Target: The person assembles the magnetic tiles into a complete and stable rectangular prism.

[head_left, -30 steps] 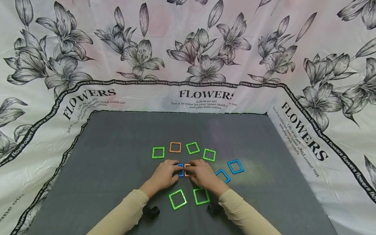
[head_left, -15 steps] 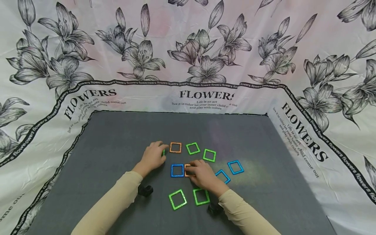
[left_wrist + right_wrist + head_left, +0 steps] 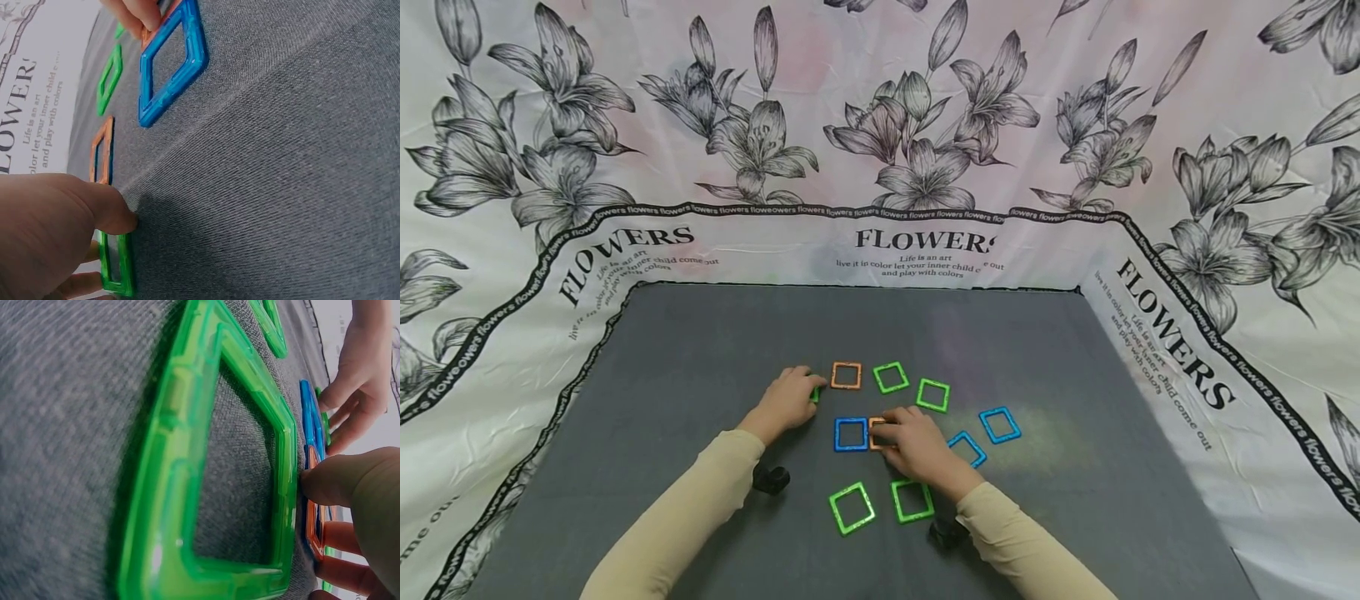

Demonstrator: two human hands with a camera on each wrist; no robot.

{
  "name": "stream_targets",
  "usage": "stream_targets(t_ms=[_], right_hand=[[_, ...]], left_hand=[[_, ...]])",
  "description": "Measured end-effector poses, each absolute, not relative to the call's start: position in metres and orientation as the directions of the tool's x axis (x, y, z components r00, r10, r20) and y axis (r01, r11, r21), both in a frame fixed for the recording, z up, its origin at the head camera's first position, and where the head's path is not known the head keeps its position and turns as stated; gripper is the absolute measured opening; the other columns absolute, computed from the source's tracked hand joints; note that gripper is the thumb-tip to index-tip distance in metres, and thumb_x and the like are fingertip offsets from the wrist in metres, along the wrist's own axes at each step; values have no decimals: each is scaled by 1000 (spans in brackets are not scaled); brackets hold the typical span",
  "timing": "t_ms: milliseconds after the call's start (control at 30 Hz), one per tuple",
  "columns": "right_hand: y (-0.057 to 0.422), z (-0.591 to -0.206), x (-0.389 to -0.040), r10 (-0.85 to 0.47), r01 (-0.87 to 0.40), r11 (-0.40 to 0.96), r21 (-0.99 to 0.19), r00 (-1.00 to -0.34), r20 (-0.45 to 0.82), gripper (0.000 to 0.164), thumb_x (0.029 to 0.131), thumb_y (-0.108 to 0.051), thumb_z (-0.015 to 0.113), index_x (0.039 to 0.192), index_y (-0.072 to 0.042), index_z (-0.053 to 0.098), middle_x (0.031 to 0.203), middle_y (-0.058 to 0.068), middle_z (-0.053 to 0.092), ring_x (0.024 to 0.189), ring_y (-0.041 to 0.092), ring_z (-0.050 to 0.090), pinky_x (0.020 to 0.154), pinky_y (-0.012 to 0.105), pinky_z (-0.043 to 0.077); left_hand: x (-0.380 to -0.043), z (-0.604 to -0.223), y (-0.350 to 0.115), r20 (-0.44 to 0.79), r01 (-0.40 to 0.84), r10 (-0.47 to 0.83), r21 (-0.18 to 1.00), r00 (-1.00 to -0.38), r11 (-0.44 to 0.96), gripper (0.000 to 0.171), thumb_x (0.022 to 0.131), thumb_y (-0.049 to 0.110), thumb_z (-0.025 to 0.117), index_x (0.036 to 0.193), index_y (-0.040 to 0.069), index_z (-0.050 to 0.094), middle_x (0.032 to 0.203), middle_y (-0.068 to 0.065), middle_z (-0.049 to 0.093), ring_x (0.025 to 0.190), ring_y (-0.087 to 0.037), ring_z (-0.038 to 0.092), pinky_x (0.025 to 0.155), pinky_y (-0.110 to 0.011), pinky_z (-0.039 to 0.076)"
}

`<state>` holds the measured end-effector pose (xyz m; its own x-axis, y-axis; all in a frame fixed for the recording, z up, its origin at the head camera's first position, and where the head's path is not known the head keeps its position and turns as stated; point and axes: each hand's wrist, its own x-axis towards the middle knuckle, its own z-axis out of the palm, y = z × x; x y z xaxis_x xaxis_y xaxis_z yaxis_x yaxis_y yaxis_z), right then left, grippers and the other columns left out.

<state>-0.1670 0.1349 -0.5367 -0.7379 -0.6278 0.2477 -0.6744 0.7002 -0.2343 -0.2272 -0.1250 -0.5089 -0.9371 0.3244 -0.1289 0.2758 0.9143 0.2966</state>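
Note:
In the head view my left hand is over a green square magnetic tile at the far left of the back row. The left wrist view shows the thumb at that green tile's near edge and fingers on its other side, pinching it. My right hand holds an orange square magnetic tile, mostly covered by the fingers. Its thumb and fingers lie along opposite edges of the orange tile in the right wrist view. A blue square tile lies flat against the orange one's left side.
Another orange tile and green tiles lie behind. Blue tiles lie right, one partly behind the right hand. Green tiles lie in front on the grey cloth table.
My left hand has left the blue tile and moved back and left to the green tile, where it now grips. My right hand has stayed on the orange tile.

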Motion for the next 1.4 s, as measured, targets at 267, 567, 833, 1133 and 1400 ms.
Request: stream_targets(t_ms=[267,567,833,1133,1400], right_hand=[[135,-535,-165,-622,-666,704,-246,-746,237,29,92,-15,73,121,-17,77,124,14,69,101,31,62,77,47,53],[134,-536,-164,-610,-645,718,-263,-764,208,30,94,-16,72,124,-18,75,127,15,68,104,32,62,80,48,53],[134,-537,-163,-607,-646,717,-262,-763,220,29,94,-17,71,123,-18,76,127,15,68,103,32,62,79,47,53],[135,-537,-165,-609,-652,715,-250,-758,234,29,94,-17,72,123,-18,76,127,15,68,103,32,62,79,47,53],[135,-538,-165,-609,-655,713,-249,-755,242,29,93,-17,72,122,-18,76,127,15,68,104,32,62,79,47,53]], left_hand=[[-227,-507,-127,-145,299,346,275,-927,914,41,96,7,67,137,9,66,145,-25,54,135,-45,51,104,-57,50],[-225,-514,-129,-100,313,352,283,-931,907,38,96,6,66,134,9,67,141,-23,58,131,-43,54,104,-55,51],[-219,-515,-135,-60,319,355,319,-933,892,35,98,9,65,134,8,66,136,-23,59,125,-44,57,100,-56,52],[-218,-516,-143,30,356,370,359,-928,863,35,97,11,66,132,5,66,133,-25,59,119,-44,59,101,-57,50],[-217,-517,-147,53,340,351,419,-935,842,42,89,2,67,131,5,67,135,-26,59,122,-45,59,103,-58,49]])
